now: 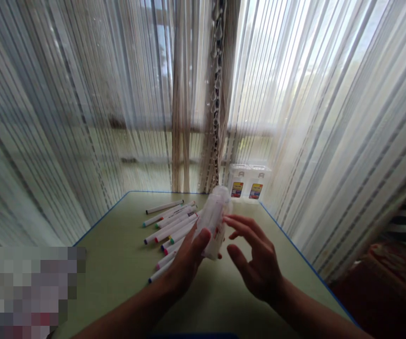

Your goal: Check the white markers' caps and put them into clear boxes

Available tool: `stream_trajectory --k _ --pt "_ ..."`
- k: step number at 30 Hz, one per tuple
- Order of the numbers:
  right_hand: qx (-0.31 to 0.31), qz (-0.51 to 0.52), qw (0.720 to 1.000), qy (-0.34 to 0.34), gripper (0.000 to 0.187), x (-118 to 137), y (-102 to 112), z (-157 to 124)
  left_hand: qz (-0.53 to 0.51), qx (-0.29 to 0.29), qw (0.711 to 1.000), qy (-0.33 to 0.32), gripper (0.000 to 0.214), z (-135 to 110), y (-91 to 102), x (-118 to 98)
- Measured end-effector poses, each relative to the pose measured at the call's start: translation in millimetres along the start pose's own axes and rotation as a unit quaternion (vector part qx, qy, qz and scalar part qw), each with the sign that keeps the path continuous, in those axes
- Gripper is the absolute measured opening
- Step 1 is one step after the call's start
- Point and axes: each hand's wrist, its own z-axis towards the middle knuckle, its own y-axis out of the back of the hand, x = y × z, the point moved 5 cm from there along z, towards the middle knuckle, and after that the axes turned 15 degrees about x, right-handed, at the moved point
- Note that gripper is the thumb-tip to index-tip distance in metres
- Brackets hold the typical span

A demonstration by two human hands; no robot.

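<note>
My left hand (190, 252) grips a clear plastic case (214, 219), tilted above the table, with the thumb across its near side. My right hand (257, 256) is beside the case on the right, fingers apart, and the index fingertip is close to its side; whether it touches I cannot tell. To the left of the case, several white markers (176, 227) with coloured ends lie loosely side by side on the table. My left hand and forearm hide part of the nearest ones.
The green table (118, 263) has a blue edge. At its far right corner stand two clear plastic cases (247, 181) with colourful labels. Striped string curtains (83, 117) and a hanging bead strand (217, 80) come down behind it. A reddish patterned surface (396, 263) lies at the right.
</note>
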Motion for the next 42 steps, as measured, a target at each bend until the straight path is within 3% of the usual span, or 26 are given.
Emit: stream_trajectory --k 2,4,7,9,14,17,21,28,42 --pt "-0.092 0.018 0.995 -0.039 0.038 -11.7 16.8 -2.0 -0.036 0.057 0.998 0.019 0.063 1.9 -4.5 -0.2" --pt "-0.14 0.056 0.987 -0.063 0.038 -23.0 28.2 -4.0 -0.046 0.091 0.994 0.043 0.06 2.2 -7.7 1.4" --pt "-0.078 0.127 0.987 -0.059 0.042 -32.0 29.1 -3.4 -0.072 0.114 0.988 0.081 0.063 0.8 -9.6 8.0" --pt "-0.046 0.143 0.987 -0.057 0.04 -33.2 27.3 -4.2 -0.1 0.095 0.986 0.091 0.065 0.2 -6.9 11.6" --pt "-0.127 0.174 0.976 -0.035 0.036 -30.2 31.6 -7.3 -0.076 0.041 0.996 0.022 0.062 2.5 1.7 1.8" --pt "-0.163 0.187 0.968 -0.036 0.039 -29.5 33.9 -7.7 0.016 -0.002 1.0 -0.021 0.053 0.8 4.3 -10.1" --pt "-0.182 0.182 0.964 -0.059 0.042 -29.7 36.4 -8.6 0.17 -0.057 0.982 -0.053 0.067 -5.6 8.3 -21.1" --pt "-0.185 0.138 0.971 -0.067 0.037 -29.6 38.8 -10.0 0.217 -0.01 0.975 -0.053 0.045 -5.0 12.5 -20.9" --pt "-0.167 0.129 0.975 -0.076 0.03 -28.6 39.0 -8.2 0.132 -0.011 0.99 -0.052 0.044 -4.6 7.0 -23.4"
